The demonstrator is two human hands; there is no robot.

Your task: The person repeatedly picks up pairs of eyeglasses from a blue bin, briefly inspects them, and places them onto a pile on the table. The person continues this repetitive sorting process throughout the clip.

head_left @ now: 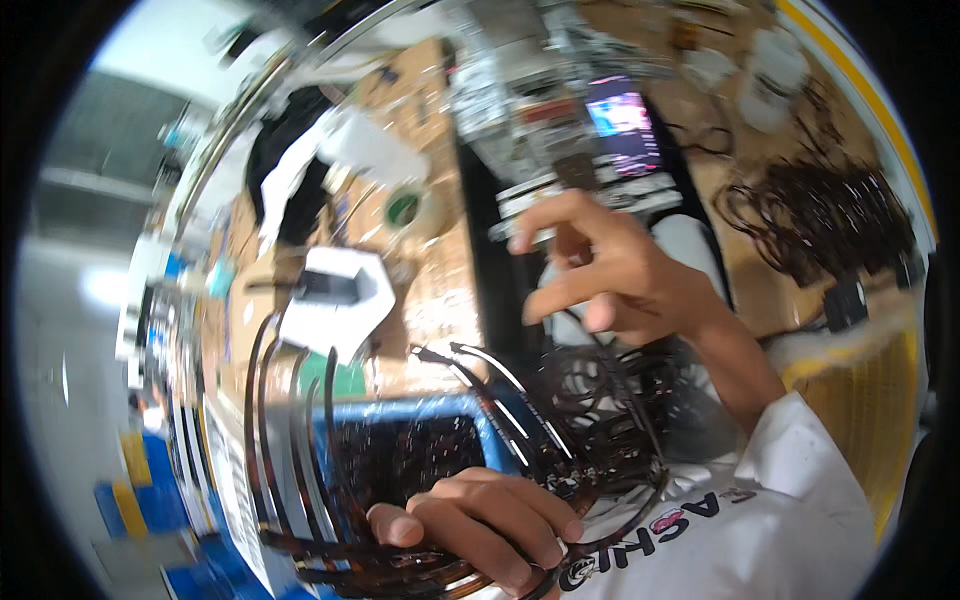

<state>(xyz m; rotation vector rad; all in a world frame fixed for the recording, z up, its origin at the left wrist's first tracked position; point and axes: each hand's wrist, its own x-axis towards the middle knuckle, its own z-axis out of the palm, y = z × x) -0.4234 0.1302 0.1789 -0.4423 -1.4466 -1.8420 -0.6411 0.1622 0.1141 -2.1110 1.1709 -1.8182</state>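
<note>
At the lower middle, my left hand (480,525) is closed over several glossy brown tortoiseshell eyeglass frames (290,545), nested together. Their long curved arms stick up on both sides of the hand. My right hand (620,275) is raised to the right of them, fingers bent and apart, with nothing seen between them. Below it, more dark brown frames (610,400) lie in a tangle against my white clothing. Behind the left hand stands a blue tray (400,408) with dark brown pieces in it. Motion blurs parts of the picture.
A lit phone (625,125) lies beyond my right hand. On the right are a heap of brown frames (820,215) and a white bottle (772,80). A tape roll (412,210), a white paper roll (370,145) and a dark block on white paper (355,315) lie at the left.
</note>
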